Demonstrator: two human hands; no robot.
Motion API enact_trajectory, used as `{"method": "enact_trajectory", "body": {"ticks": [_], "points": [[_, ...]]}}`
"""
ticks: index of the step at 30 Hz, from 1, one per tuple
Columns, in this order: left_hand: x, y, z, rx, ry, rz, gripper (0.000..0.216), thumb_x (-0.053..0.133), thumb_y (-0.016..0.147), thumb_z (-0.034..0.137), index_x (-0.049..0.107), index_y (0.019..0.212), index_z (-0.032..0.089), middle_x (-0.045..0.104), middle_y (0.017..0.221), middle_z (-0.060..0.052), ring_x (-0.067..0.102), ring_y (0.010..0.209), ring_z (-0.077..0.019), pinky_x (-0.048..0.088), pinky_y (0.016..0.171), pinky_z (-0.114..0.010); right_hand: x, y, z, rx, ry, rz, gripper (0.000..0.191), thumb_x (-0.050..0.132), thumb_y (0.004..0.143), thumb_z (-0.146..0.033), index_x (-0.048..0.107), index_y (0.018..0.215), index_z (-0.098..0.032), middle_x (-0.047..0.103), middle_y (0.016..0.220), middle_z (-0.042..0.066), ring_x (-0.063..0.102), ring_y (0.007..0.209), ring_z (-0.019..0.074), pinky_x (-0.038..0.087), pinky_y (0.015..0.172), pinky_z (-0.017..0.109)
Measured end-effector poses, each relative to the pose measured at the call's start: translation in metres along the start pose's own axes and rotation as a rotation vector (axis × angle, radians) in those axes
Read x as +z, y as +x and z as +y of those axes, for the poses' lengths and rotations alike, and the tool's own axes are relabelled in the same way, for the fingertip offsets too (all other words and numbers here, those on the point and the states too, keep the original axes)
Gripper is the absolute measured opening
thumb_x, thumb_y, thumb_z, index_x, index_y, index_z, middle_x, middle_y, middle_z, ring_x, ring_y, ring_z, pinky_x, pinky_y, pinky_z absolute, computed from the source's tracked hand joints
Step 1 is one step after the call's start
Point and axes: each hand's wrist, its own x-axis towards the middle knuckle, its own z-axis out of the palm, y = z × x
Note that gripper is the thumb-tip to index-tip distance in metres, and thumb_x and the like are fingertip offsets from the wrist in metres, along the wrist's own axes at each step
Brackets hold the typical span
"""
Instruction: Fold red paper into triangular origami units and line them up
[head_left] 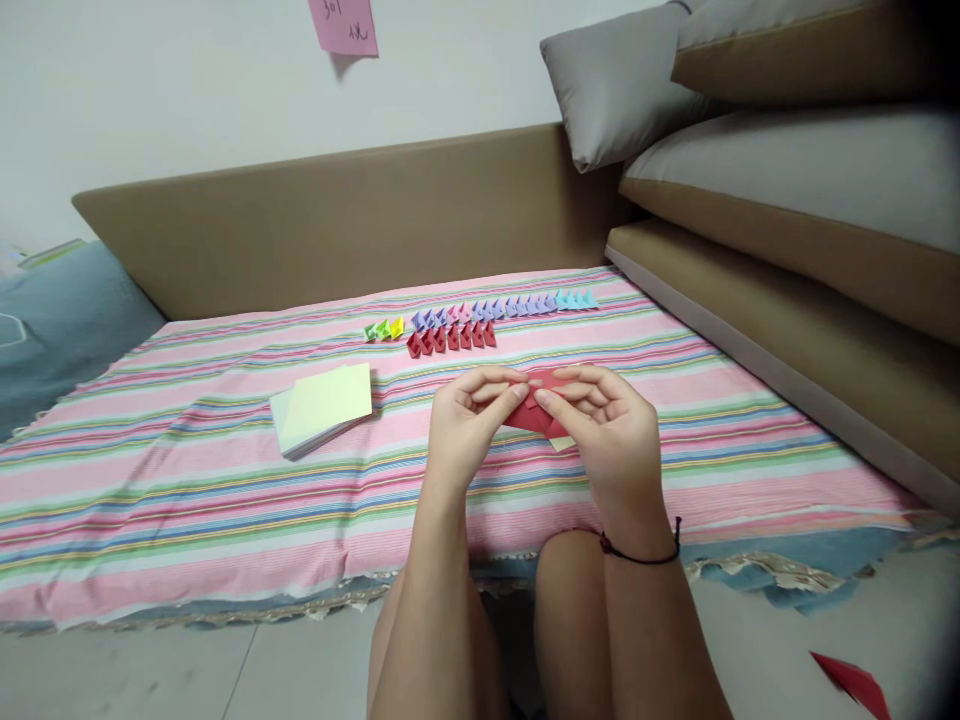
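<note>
Between my two hands is a red sheet of folding paper (531,416), partly folded, with a small flap near its middle. My left hand (480,400) pinches its left side between thumb and fingers. On the other side my right hand (604,410) grips the paper the same way, its thumb pressed on the flap. A pale yellow piece of paper (561,443) peeks out beneath the red sheet, mostly hidden. Beyond my hands stands a row of small red folded paper pieces (451,338). Behind it runs a longer row of purple, pink and light blue ones (499,310).
A stack of pale square paper (330,400) lies left on the striped cloth (187,480). Several green and yellow folded pieces (384,329) stand farther back. Grey and brown cushions (795,180) pile up at right. A red folded paper (851,683) rests on the floor, lower right.
</note>
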Motion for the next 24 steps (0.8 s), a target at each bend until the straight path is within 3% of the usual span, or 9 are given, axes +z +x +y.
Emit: {"method": "enact_trajectory", "body": {"ticks": [9, 14, 24], "points": [[-0.0054, 0.0019, -0.0041, -0.063, -0.020, 0.040, 0.018, 0.073, 0.067, 0.027, 0.070, 0.081, 0.016, 0.073, 0.072, -0.005, 0.067, 0.070, -0.0175, 0.051, 0.066, -0.026, -0.0024, 0.0014, 0.0030, 0.025, -0.015, -0.060, 0.024, 0.067, 0.076, -0.029, 0.064, 0.097, -0.019, 0.067, 0.070, 0.000, 0.063, 0.068, 0.0146, 0.050, 0.065, 0.027], [-0.0037, 0.0036, -0.0049, -0.072, -0.043, 0.086, 0.013, 0.073, 0.067, 0.024, 0.070, 0.077, 0.016, 0.073, 0.072, -0.003, 0.066, 0.066, -0.0145, 0.050, 0.065, -0.024, -0.0005, 0.0027, 0.0049, 0.152, 0.007, -0.075, 0.040, 0.071, 0.071, -0.034, 0.060, 0.107, -0.018, 0.066, 0.072, 0.001, 0.062, 0.067, 0.0142, 0.048, 0.058, 0.024], [-0.0002, 0.0042, -0.0063, -0.107, -0.029, 0.102, 0.015, 0.072, 0.065, 0.024, 0.071, 0.076, 0.015, 0.071, 0.068, -0.003, 0.064, 0.063, -0.0145, 0.049, 0.061, -0.024, 0.0010, 0.0034, 0.0092, 0.113, -0.035, -0.066, 0.037, 0.072, 0.069, -0.030, 0.061, 0.102, -0.018, 0.062, 0.069, -0.001, 0.057, 0.061, 0.0116, 0.045, 0.054, 0.022]]}}
